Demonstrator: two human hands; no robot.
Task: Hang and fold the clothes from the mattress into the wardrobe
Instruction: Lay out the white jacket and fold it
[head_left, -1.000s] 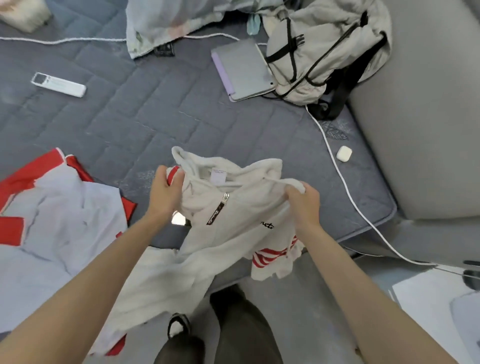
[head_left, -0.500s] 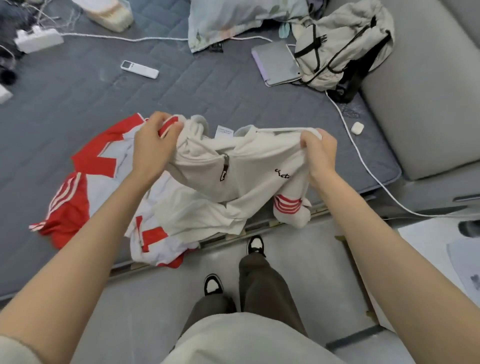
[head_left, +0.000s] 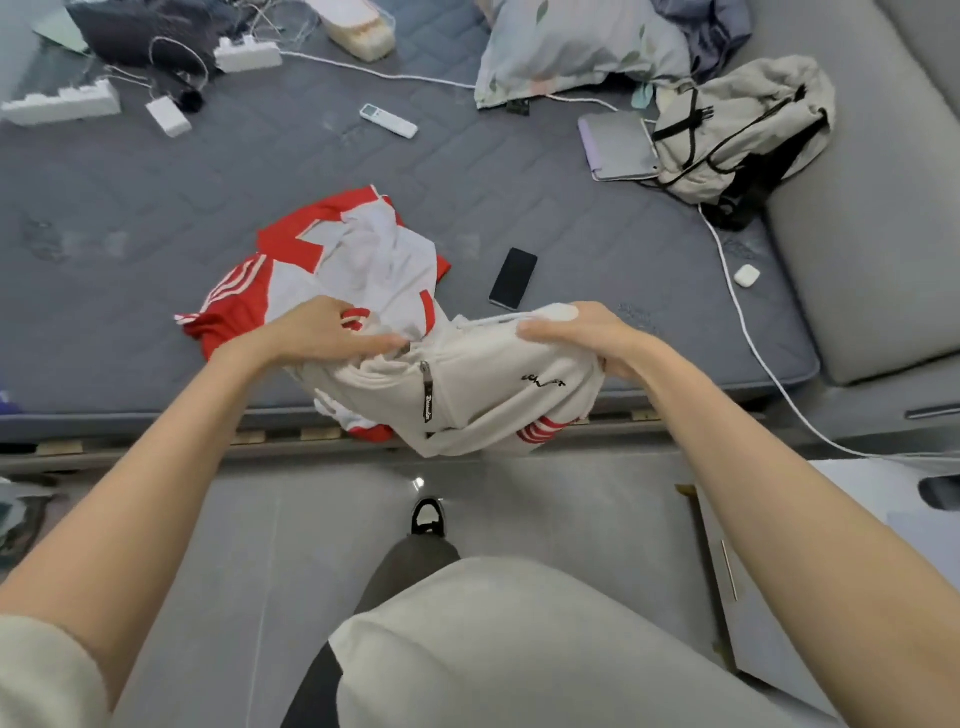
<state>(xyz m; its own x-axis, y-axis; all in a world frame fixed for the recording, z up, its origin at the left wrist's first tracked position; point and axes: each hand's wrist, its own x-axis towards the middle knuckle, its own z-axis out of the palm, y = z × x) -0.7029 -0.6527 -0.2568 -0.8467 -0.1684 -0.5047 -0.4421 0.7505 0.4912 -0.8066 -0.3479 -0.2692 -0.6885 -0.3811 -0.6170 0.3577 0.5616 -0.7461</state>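
Head view: left hand and right hand clutch the white jacket, now bunched tighter than before.

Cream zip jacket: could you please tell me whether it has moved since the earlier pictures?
Yes. The cream zip jacket has come nearer the mattress edge, away from the white earbud case.

Cream jacket with red-white striped cuffs; red-and-white jersey; grey mattress.

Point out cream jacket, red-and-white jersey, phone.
cream jacket (head_left: 498, 384), head view, chest panel beside the zip.
red-and-white jersey (head_left: 363, 254), head view, white middle panel.
phone (head_left: 513, 278), head view, centre of black screen.
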